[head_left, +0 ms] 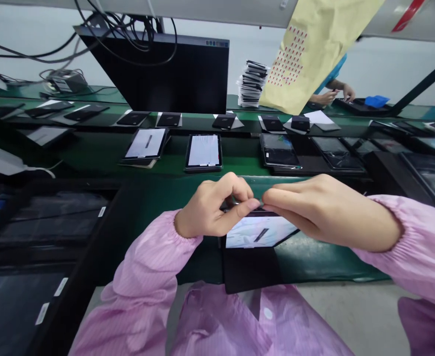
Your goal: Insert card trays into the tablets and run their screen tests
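A tablet [258,231] with a lit, pale screen leans up at the near side of the green mat, above a black flap [252,269] that reaches over the mat's front edge. My left hand [221,205] is at the tablet's top edge, its thumb and fingers pinched together. From the right, my right hand [314,210] meets it there, fingers pressed together at the same edge. Whatever lies between the fingertips is too small and too covered to name.
Beyond the hands stand lit tablets [203,151] and a dark one [280,150]. Black trays [91,237] sit at left. A monitor [173,74], a stack of packets [252,84] and hanging yellow paper [306,54] are behind. Another person's hands [338,94] work at back right.
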Tool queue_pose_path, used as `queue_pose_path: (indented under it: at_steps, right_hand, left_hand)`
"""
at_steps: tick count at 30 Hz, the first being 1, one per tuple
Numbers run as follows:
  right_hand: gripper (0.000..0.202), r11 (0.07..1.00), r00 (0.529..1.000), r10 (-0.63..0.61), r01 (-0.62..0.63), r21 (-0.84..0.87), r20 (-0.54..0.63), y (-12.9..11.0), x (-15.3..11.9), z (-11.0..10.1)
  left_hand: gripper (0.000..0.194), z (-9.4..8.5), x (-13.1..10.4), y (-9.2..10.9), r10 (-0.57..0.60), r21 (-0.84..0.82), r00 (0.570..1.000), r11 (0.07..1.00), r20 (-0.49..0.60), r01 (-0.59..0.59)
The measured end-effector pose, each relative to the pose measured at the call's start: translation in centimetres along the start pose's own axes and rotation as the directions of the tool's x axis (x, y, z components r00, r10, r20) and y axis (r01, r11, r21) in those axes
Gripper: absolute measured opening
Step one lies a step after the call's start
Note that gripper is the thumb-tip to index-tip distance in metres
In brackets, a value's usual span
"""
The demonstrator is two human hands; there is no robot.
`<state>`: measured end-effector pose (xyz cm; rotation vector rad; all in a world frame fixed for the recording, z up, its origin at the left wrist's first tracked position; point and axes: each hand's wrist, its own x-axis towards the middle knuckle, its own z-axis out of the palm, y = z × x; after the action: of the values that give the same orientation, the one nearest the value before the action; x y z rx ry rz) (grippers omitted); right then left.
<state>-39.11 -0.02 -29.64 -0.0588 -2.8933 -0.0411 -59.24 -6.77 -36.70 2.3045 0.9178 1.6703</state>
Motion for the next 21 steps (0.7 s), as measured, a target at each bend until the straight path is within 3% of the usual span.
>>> queue_pose_path:
  at_steps: [8,15,18,21]
  right_hand:
    - [0.024,0.999,0.999,-0.013,0.011,0.035,0.037,1.1,0.8,0.1]
    - [0.015,0.980,0.990,0.136,-0.141,0.139,0.044,1.9,1.0,-0.1]
    - [0.016,0.980,0.993,0.109,-0.114,0.160,0.042,2.2,0.9,-0.1]
    - [0.020,0.987,0.996,0.087,-0.089,0.132,0.018,2.3,0.9,0.1]
  left_hand:
    - [0.021,0.1,0.4,-0.5,-0.024,0.095,0.998,0.995,-0.057,0.029]
    - [0.023,0.4,0.9,-0.2,-0.173,0.090,0.981,0.979,-0.086,0.181]
    - [0.026,0.5,0.9,0.0,-0.179,0.067,0.975,0.980,-0.134,0.189]
    - [0.027,0.7,1.0,0.6,-0.189,0.147,0.966,0.965,-0.177,0.216]
